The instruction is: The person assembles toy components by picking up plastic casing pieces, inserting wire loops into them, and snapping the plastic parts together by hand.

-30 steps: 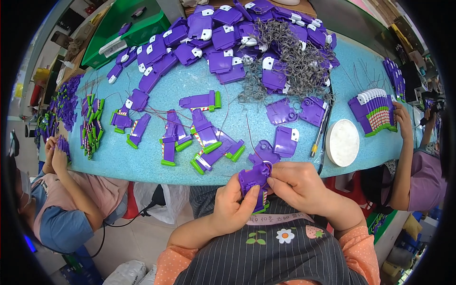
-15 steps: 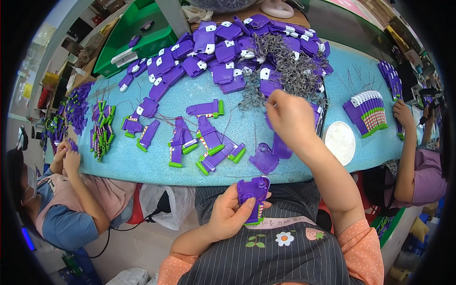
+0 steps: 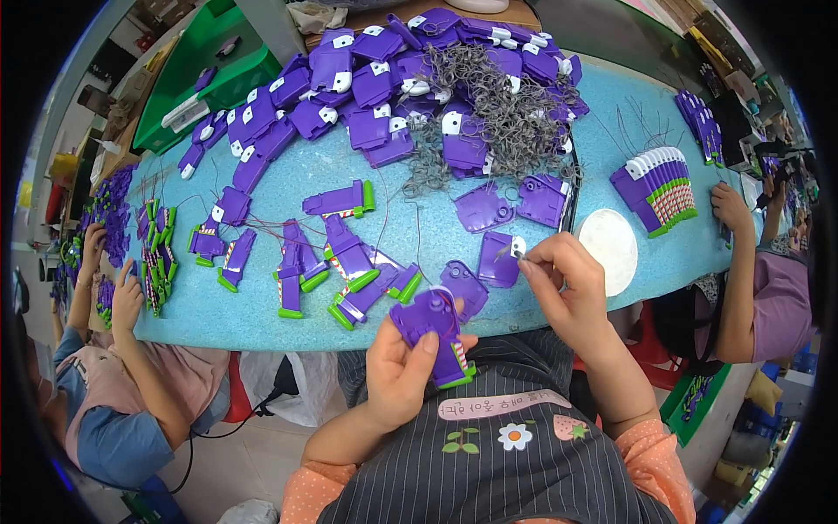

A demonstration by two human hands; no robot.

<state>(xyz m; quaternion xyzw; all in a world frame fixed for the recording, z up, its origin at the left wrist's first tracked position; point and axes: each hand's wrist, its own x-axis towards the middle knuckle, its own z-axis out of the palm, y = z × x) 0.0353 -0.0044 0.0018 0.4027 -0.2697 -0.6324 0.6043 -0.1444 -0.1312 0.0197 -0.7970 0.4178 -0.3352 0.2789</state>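
My left hand [image 3: 403,371], low over the table's front edge, grips a purple plastic toy shell half [image 3: 428,316] with its hollow side up. Green trim and a red-and-white striped band run along its lower end; a thin wire lies inside. My right hand [image 3: 572,284] is closed in a pinch to the right of it, with a small thin grey piece [image 3: 518,256] just showing at the fingertips. Below those fingertips lies a purple shell with a white corner [image 3: 499,262]. Another hollow purple shell [image 3: 464,288] rests just behind the held one.
Purple shells [image 3: 336,70] are heaped at the back, beside a tangle of grey curly pieces [image 3: 511,105]. Striped, green-trimmed parts [image 3: 349,249] with wires lie left of centre. A white round disc [image 3: 608,251] and a fanned stack [image 3: 656,192] sit right. Co-workers' hands [image 3: 127,301] work at both sides.
My right hand has come back from the edge of the grey tangle toward me, its fingers pinched. The left hand with the shell has shifted little, and the view has turned slightly.
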